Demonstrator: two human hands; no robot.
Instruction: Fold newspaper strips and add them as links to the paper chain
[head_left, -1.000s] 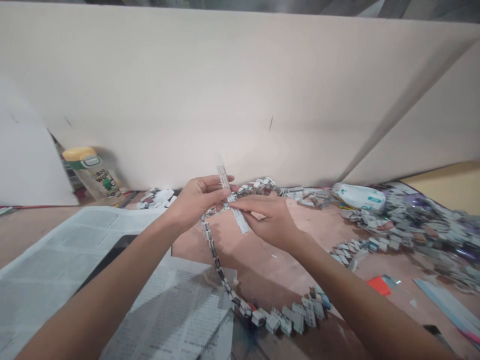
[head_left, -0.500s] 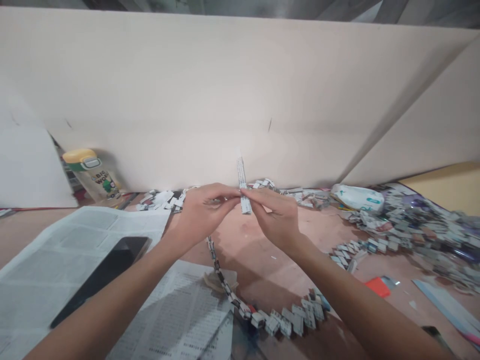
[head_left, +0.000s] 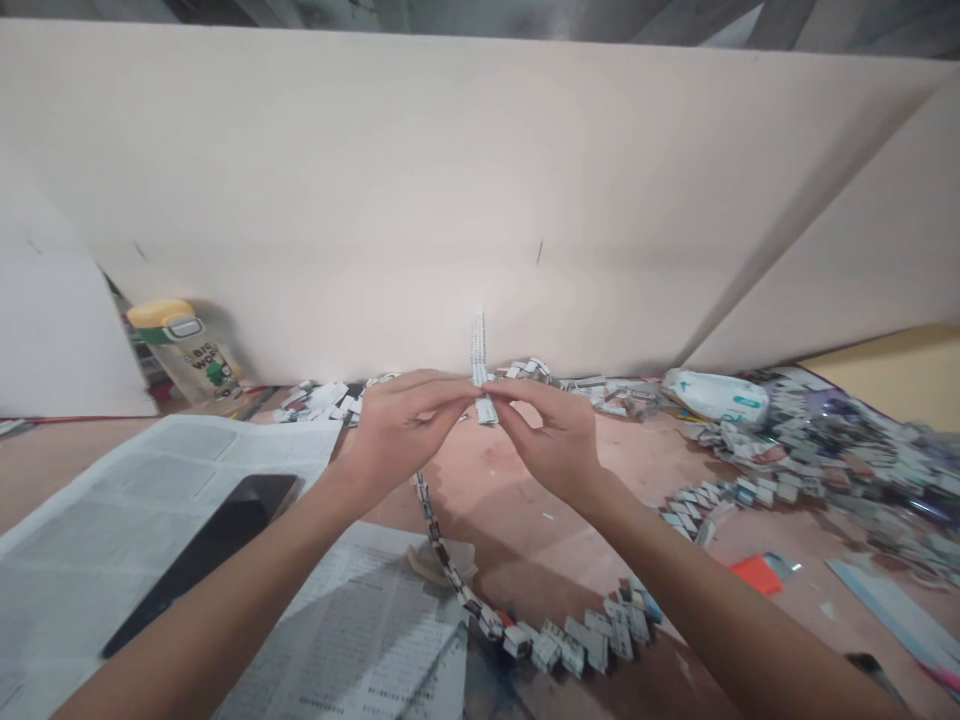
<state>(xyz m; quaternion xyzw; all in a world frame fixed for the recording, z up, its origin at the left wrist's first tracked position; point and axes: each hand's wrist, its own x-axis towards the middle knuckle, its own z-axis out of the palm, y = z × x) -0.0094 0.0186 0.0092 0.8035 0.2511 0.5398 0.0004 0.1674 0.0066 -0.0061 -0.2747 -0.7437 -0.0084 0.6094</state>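
Pinching a printed paper strip (head_left: 478,345) from its 2 sides, the left hand (head_left: 405,420) and the right hand (head_left: 551,430) have their fingertips closed on it, nearly meeting. The strip is held up above the tabletop (head_left: 555,510), in front of the cream panel (head_left: 450,180). It is narrow, straight and whitish, with rows of small dark print; a long part points upward, its tip fading against the panel, and a short, blunt end shows below the fingers.

A clear drink bottle (head_left: 201,368) with a yellow-and-green lid stands at the left near the panel, a cartoon and the letters "BIG" on its side — I cannot tell what is inside. At the right, a white soft packet (head_left: 716,396) with a teal mark lies by a heap of folded paper pieces (head_left: 847,470), its contents hidden. A chain of folded paper links (head_left: 450,575) curves across the tabletop below the hands.
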